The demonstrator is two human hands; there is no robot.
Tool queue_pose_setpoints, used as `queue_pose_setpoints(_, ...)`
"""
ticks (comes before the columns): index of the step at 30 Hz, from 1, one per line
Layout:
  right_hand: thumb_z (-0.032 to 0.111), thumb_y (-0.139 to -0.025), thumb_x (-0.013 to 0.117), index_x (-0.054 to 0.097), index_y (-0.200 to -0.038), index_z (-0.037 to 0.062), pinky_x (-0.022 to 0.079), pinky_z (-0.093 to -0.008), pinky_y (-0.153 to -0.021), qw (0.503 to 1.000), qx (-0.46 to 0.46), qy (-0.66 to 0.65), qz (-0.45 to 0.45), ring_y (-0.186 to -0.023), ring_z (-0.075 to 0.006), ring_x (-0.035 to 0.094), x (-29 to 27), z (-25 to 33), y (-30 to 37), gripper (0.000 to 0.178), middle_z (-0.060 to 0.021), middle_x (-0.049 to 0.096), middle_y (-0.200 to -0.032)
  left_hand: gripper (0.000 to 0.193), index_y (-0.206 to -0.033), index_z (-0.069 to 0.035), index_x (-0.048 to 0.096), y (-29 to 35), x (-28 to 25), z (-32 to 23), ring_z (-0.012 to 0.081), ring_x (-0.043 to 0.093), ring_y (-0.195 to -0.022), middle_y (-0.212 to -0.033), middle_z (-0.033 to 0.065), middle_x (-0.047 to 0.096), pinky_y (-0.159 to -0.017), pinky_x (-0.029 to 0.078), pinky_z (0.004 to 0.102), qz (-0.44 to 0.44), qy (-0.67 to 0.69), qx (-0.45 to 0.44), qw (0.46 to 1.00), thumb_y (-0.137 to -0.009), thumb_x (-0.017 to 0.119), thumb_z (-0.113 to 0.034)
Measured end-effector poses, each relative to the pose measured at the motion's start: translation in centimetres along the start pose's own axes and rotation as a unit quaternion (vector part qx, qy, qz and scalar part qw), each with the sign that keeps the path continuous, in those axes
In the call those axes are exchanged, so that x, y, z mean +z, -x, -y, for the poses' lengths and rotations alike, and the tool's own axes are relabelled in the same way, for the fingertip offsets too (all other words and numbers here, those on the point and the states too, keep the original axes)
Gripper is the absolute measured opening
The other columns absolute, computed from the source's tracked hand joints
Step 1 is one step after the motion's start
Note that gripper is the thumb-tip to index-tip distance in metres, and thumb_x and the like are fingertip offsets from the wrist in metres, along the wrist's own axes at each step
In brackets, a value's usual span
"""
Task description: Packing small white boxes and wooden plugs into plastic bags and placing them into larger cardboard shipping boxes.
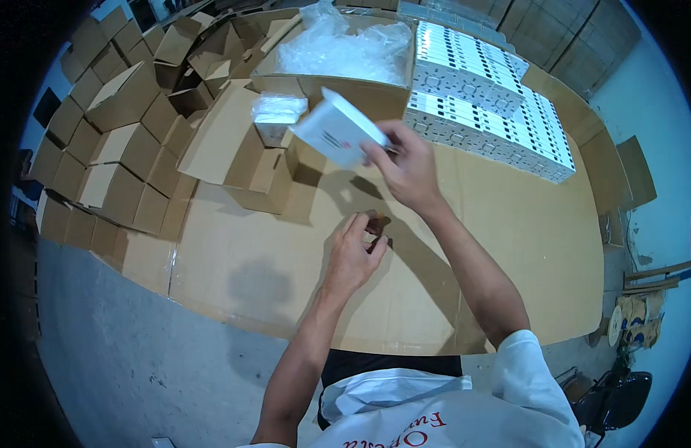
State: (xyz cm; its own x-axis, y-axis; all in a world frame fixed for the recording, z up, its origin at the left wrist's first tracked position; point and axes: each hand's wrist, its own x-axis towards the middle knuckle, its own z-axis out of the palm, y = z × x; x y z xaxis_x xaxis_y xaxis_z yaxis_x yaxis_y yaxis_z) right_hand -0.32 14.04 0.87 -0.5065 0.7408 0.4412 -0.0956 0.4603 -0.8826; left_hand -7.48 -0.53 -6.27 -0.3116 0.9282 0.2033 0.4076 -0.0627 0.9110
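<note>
My right hand (409,166) grips a flat white box (338,131) by its right end, thumb against fingers, and holds it tilted above the table. Small dark and red print shows on its face. Below it, my left hand (351,252) hovers low over the cardboard tabletop, fingers curled and apart from the thumb. Shadow fills the gap between them, and I see nothing held there. Left of the white box stands an open brown carton (259,198). Plastic-wrapped white packs (278,112) sit at its far end.
Many open brown cartons (121,179) are stacked along the left. At the back, a large carton (338,88) holds clear plastic bags (353,52). Rows of white patterned boxes (483,131) stand at the back right. The cardboard-covered table (524,246) has a curved near edge.
</note>
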Motion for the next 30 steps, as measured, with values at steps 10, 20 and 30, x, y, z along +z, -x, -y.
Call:
queue_pose_setpoints(10,0.007,-0.092,0.067,0.058,-0.105,-0.0057,0.057,-0.0324,-0.072,0.997,-0.068,0.024,0.028,-0.083,-0.0198,0.072,10.6,-4.3,-9.6,0.020,-0.0166,0.071,-0.091,0.023,-0.104,0.003,0.066,0.5,-2.0,1.8,0.0266,0.067,-0.076,-0.094,0.0160,0.066,-0.066,0.055,0.0356,-0.022,-0.008,0.040,0.999,-0.081,0.070,-0.003)
queue_pose_setpoints(20,0.009,-0.091,0.070,0.058,-0.113,-0.0005,0.057,-0.0362,-0.074,0.956,-0.167,0.208,0.120,-0.084,-0.0254,0.073,10.5,-2.1,-10.7,0.027,-0.0179,0.071,-0.095,0.022,-0.101,0.004,0.065,0.1,-3.7,2.3,0.0295,0.067,-0.079,-0.093,0.0164,0.066,-0.069,0.055,0.0372,-0.020,-0.044,0.031,0.998,-0.081,0.070,-0.004)
queue_pose_setpoints(30,0.003,-0.087,0.065,0.057,-0.118,0.0086,0.049,-0.0505,-0.079,0.907,-0.210,0.275,0.242,-0.088,-0.0431,0.064,12.0,0.4,-12.0,0.033,-0.0235,0.067,-0.091,0.023,-0.104,0.004,0.066,0.5,-4.3,1.5,0.0308,0.068,-0.084,-0.094,0.0178,0.067,-0.076,0.056,0.0383,-0.032,-0.030,0.037,0.998,-0.082,0.070,-0.003)
